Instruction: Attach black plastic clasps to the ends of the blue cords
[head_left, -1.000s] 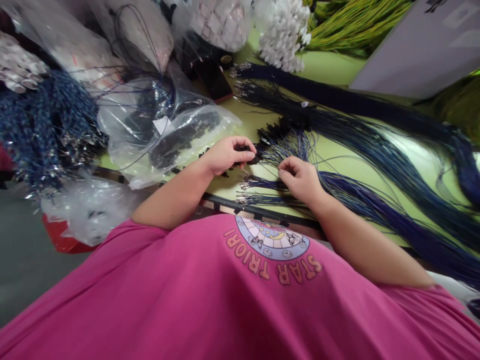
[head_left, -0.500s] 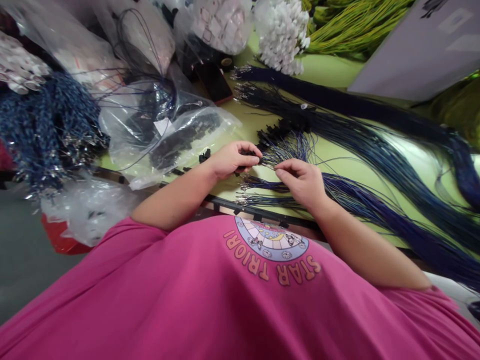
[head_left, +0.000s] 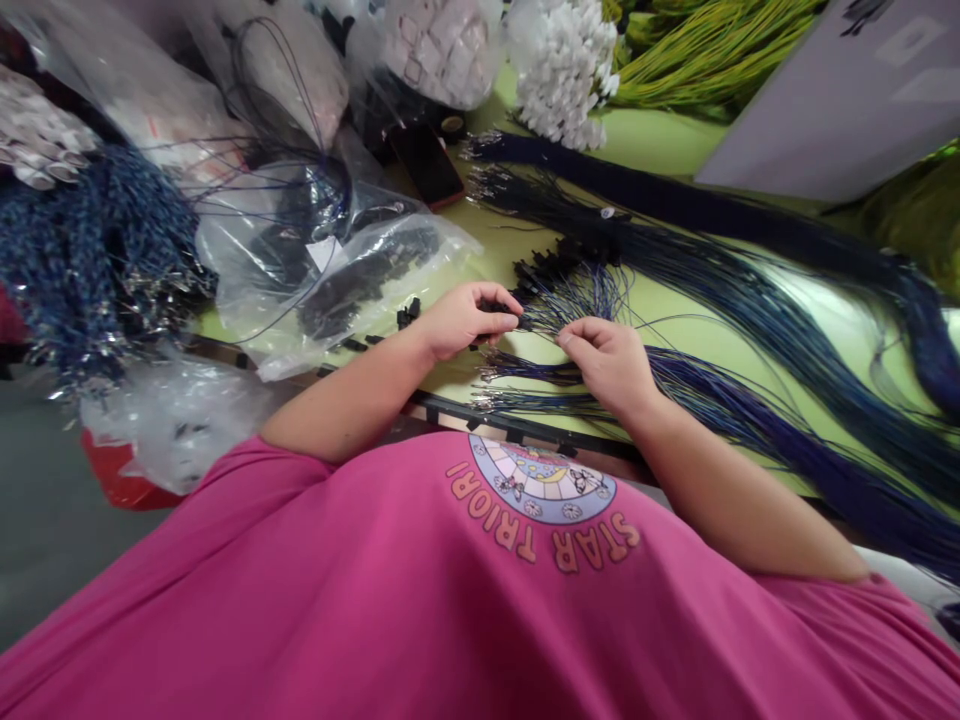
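Thumb and fingers of my left hand [head_left: 472, 318] are closed on a small black connector, mostly hidden by them. My right hand [head_left: 606, 362], just to its right, pinches a thin wire whose end runs toward the left hand. Behind the hands lies a pile of black connectors [head_left: 559, 262] with blue wires [head_left: 600, 290] fanning out of them. Under and beside the right hand, a bundle of dark blue wires [head_left: 720, 395] with metal-tipped ends stretches off to the right. Loose black connectors [head_left: 409, 312] sit by my left wrist.
A clear plastic bag [head_left: 352, 265] of black parts lies left of my hands. A phone [head_left: 429, 165] is behind it. More long wire bundles [head_left: 675, 200] cross the green table [head_left: 660, 150]. Blue wires with white connectors [head_left: 105, 230] hang at the far left.
My right hand has shifted slightly to the right, away from the left hand, its fingers still pinched. My left hand stays in place.
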